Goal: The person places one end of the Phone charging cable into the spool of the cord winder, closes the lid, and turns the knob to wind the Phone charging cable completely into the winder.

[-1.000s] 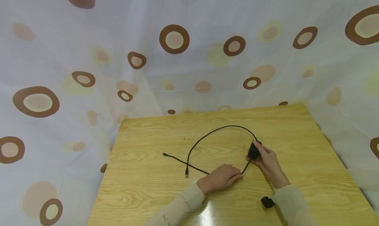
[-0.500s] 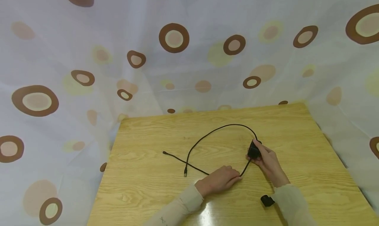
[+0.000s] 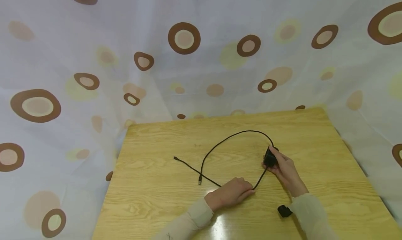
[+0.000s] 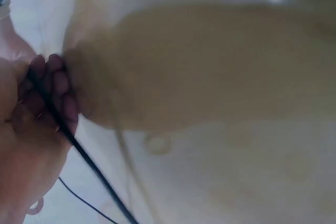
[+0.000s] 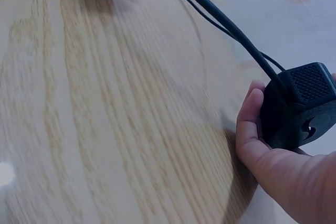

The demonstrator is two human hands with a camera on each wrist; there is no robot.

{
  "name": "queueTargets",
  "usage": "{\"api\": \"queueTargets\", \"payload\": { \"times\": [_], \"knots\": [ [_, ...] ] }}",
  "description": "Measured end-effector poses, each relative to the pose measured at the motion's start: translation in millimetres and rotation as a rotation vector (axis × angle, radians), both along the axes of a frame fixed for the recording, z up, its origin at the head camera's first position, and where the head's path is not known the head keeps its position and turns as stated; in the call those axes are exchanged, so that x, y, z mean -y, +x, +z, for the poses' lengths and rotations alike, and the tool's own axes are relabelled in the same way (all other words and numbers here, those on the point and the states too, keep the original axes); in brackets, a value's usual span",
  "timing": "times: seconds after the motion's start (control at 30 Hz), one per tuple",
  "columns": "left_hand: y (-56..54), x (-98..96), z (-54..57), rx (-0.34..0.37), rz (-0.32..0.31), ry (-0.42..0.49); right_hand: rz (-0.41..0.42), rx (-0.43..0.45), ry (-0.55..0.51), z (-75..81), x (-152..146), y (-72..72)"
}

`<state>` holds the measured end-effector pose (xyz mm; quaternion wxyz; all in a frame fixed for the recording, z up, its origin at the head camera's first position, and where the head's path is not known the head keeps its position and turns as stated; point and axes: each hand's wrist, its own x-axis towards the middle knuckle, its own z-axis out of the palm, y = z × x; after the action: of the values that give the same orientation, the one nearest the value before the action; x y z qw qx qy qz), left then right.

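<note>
My right hand (image 3: 287, 175) grips a small black box (image 3: 270, 157) at the right of the table. In the right wrist view, the black box (image 5: 299, 106) shows a mesh-patterned face, with fingers and thumb round its sides. My left hand (image 3: 230, 194) pinches the black cable (image 3: 260, 179) a little way from the box; in the left wrist view, the cable (image 4: 84, 153) crosses the palm beneath curled fingers. One cable end has a small plug (image 3: 176, 158), pointing left. A thinner cable loops over from the box to a USB plug (image 3: 199, 180), crossing the first.
The wooden table (image 3: 150, 198) carries all of this. A spotted white curtain (image 3: 216, 75) surrounds its back and sides. At the right sleeve's cuff is a small black block (image 3: 284, 211). A bright reflection shines near the table's front.
My left hand has slid slightly left and nearer along the cable, so more cable shows between it and the box. The right hand keeps its grip. The loose USB plug has shifted a little.
</note>
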<state>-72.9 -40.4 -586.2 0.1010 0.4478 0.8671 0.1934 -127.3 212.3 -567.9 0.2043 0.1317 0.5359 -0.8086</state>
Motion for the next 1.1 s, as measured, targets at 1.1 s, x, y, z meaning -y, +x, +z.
{"api": "queueTargets", "payload": {
  "times": [1.1],
  "knots": [
    [-6.1,110.0,32.4,-0.222,0.251,-0.283,0.045,-0.029,-0.005,-4.7,-6,2.2]
  ]
}}
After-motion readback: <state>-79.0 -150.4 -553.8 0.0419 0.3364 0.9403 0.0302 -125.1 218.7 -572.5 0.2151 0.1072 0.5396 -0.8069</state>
